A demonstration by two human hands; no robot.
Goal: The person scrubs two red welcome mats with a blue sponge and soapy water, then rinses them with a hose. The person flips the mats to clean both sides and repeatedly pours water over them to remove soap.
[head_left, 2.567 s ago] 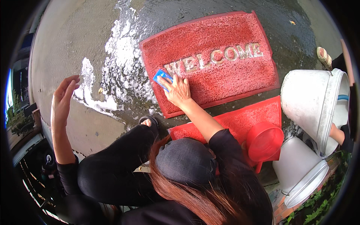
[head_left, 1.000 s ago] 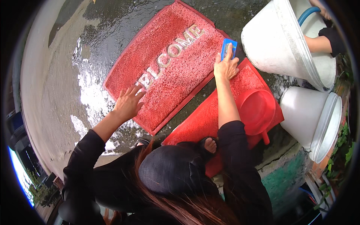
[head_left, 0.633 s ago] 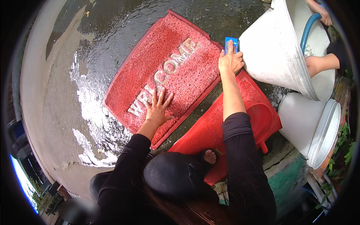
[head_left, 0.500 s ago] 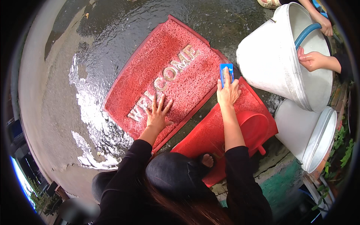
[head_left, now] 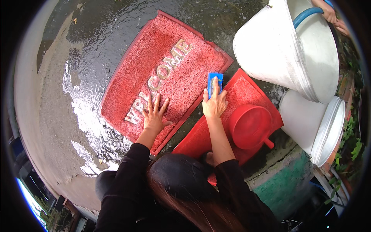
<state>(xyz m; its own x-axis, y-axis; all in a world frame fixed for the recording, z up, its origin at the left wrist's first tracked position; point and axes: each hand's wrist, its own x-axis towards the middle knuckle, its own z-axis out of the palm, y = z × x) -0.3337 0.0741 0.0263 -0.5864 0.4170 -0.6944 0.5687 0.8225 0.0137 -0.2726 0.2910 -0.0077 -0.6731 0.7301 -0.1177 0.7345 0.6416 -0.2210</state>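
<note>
The lettered red mat (head_left: 189,79) lies on the wet ground, askew, its near edge toward the person. The left hand (head_left: 155,118) is flat on the mat near that edge, fingers fanned and grasping nothing, probably to keep it from sliding. The right hand (head_left: 215,106) grips a blue block (head_left: 210,84) at the mat's right-hand near border, forefinger laid along its top, which seems meant for steering and pressure. Just beyond the mat's near edge lies a second red mat (head_left: 239,92) bearing a red dipper (head_left: 251,125), perhaps set there to be within reach. Right of the lettered mat, a large white bucket (head_left: 266,50) lies tipped toward a blue hose (head_left: 307,16), maybe so the hose can enter easily; a smaller white bucket (head_left: 303,120) lies below it. White suds (head_left: 92,118) spread left of the mat. The left hand covers some raised letters, and the block's underside is hidden, so contact with the mat cannot be confirmed. A co-worker's hand (head_left: 328,13) by the hose is partly cut off at the rim.
</note>
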